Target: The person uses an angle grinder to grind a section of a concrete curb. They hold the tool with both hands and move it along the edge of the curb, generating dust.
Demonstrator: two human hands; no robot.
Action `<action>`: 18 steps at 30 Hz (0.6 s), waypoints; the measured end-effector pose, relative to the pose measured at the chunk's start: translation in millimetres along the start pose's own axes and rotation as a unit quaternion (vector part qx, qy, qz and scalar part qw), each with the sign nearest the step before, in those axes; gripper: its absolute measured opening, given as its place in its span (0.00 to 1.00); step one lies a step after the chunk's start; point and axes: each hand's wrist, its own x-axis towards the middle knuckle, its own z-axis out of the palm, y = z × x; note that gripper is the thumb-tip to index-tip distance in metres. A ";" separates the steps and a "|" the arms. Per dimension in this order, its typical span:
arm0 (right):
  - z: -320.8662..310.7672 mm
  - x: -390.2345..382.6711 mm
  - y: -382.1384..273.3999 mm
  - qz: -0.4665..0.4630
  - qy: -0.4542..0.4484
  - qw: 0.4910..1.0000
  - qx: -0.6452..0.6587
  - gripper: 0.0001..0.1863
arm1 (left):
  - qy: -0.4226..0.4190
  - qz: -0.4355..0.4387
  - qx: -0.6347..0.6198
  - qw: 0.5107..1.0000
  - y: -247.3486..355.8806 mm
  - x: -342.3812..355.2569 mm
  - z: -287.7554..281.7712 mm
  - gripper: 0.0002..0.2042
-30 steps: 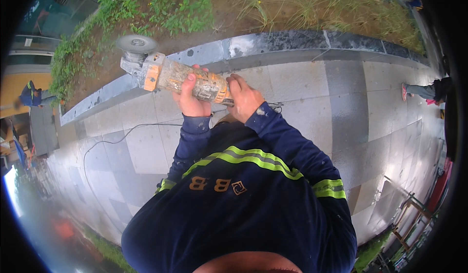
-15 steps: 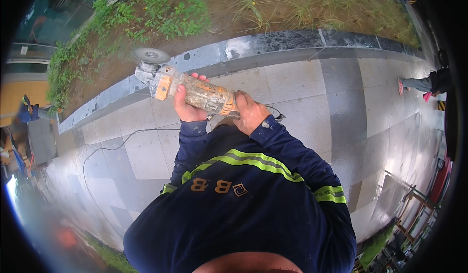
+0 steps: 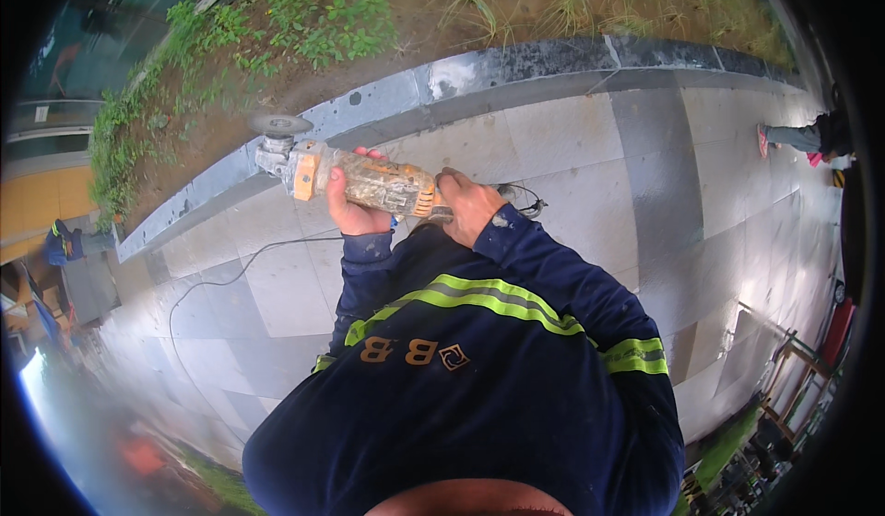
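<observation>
Both my hands hold a worn, dust-caked orange angle grinder in front of me. Its round disc points to the left, over the stone curb; whether it touches the curb I cannot tell. The disc's rim looks blurred. My left hand wraps round the body from below, thumb on the near side and fingertips showing on the far side. My right hand closes round the rear end of the tool.
Beyond the curb lies a soil bed with green plants and grass tufts. A thin cable curves across the paving at left. Another person stands at far right, and a person in dark blue is at far left.
The disc end of the grinder has dropped slightly nearer to me, so the tool lies more level. My hands keep the same grip.
</observation>
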 end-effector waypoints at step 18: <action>9.8 11.4 -4.2 0.022 -0.035 0.999 0.025 0.16 | 0.012 -0.009 0.037 0.999 5.4 5.4 -10.9 0.25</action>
